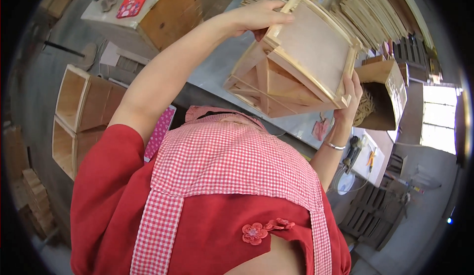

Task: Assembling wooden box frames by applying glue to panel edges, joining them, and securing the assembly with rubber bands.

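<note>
Both hands hold a light wooden box [316, 36] tilted above a grey-blue tabletop [213, 73]. The box has a pale flat panel framed by wooden strips. Its near side is open and shows slanted wooden pieces within. My left hand [259, 17] is closed round the upper left edge, the thumb on the frame strip and the other fingers partly hidden behind. On the lower right corner, my right hand [349, 97] grips the frame from the side, its fingers partly covered by the wood.
Thin wooden strips [377, 13] are stacked behind the box. To the right, a cardboard box [387, 95] holds small wooden sticks [365, 108]. A pink cloth [321, 127] lies on the tabletop. Orange-handled pliers [371, 159] rest further right. Wooden boxes [84, 102] stand at left.
</note>
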Motion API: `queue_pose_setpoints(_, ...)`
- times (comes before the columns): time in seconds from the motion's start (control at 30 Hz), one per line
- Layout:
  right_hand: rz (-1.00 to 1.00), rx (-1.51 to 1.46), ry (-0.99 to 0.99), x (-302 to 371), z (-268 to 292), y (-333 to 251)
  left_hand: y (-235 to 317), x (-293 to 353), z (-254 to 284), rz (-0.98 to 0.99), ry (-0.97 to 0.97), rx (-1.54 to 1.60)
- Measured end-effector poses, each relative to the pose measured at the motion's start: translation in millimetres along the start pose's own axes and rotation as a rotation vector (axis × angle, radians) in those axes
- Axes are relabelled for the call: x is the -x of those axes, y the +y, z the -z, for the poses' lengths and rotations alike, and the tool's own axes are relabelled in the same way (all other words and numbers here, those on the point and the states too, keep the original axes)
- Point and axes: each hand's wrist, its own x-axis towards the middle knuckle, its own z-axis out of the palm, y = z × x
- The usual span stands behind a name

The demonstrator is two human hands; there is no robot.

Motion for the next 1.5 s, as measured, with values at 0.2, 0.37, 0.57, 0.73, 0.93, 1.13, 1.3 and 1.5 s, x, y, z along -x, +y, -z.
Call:
queue_pose_setpoints(0.2,0.171,-0.148,-0.059,1,7,-37,-1,6,-10,-0.228,0.106,0.102)
queue_pose_setpoints(0.37,0.059,-0.123,0.069,-4,-8,0,-14,8,-31,-0.159,0.234,0.232)
queue_pose_setpoints(0.57,0.16,-0.035,-0.074,-11,16,-16,-1,13,-31,-0.229,0.222,0.195)
queue_pose_setpoints(0.73,0.461,0.67,0.051,-11,8,-5,-2,20,-39,-0.261,0.209,0.331)
queue_pose_setpoints(0.93,0.224,-0.093,-0.079,-17,23,47,-27,9,-36,-0.153,0.314,0.348)
queue_pose_setpoints(1.13,-0.15,0.09,0.134,-21,30,173,-87,-15,-43,0.333,0.582,0.772)
queue_pose_setpoints(1.3,-0.313,0.217,-0.045,15,4,268,-118,-18,-63,0.311,0.453,0.751)
queue_pose_setpoints(1.5,-0.239,0.178,0.021,81,-3,239,-101,20,-63,0.25,0.239,0.78)
